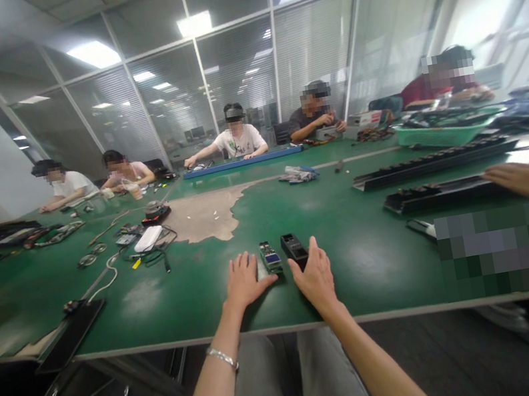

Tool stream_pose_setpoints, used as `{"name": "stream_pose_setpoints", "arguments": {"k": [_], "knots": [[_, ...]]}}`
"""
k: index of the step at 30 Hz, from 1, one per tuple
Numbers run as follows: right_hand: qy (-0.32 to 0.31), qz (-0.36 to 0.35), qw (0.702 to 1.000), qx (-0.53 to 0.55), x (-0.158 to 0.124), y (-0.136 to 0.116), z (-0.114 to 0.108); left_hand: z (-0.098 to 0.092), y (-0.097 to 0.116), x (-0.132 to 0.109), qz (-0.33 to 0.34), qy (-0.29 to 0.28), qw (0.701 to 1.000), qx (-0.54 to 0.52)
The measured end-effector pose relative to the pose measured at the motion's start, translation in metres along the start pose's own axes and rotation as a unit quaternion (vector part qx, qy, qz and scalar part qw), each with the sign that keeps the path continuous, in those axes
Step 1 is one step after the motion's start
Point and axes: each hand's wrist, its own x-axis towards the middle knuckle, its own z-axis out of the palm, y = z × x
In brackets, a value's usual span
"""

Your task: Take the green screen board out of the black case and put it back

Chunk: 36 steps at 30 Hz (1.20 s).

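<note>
My left hand [244, 280] lies flat on the green table [352, 237], fingers spread, its thumb reaching toward a small circuit board with a blue face [270, 257]. My right hand [314, 275] rests on the table just right of it, fingers stretched forward and touching the near end of a black box-shaped part [294, 248]. Neither hand holds anything. A silver bracelet [221, 358] is on my left wrist.
Long black strips [434, 163] lie at the right, where another person's hand [525, 179] rests. A white device with cables [148, 239] and a black flat piece [70, 328] sit at the left. Several people work along the far edge. A green basket [441, 131] stands far right.
</note>
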Motion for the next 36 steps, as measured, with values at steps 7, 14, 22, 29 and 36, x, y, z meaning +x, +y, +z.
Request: {"name": "stream_pose_setpoints", "arguments": {"k": [7,14,22,29,36], "knots": [[-0.015,-0.005,1.0,0.0,0.0,0.002,0.0,-0.002,0.001,-0.002,-0.005,0.003,1.0,-0.001],[-0.007,0.001,1.0,0.009,0.0,-0.005,-0.004,-0.004,0.0,-0.004,-0.009,0.006,1.0,-0.013],[0.019,0.046,0.998,0.05,0.002,-0.021,-0.018,-0.005,-0.003,-0.006,-0.002,0.01,0.999,-0.031],[0.034,0.021,0.996,0.085,0.012,-0.053,-0.028,-0.003,-0.005,-0.002,-0.009,-0.009,0.998,-0.053],[-0.01,-0.001,1.0,0.028,0.023,-0.077,-0.015,0.001,-0.01,-0.002,0.005,-0.004,0.998,-0.056]]}}
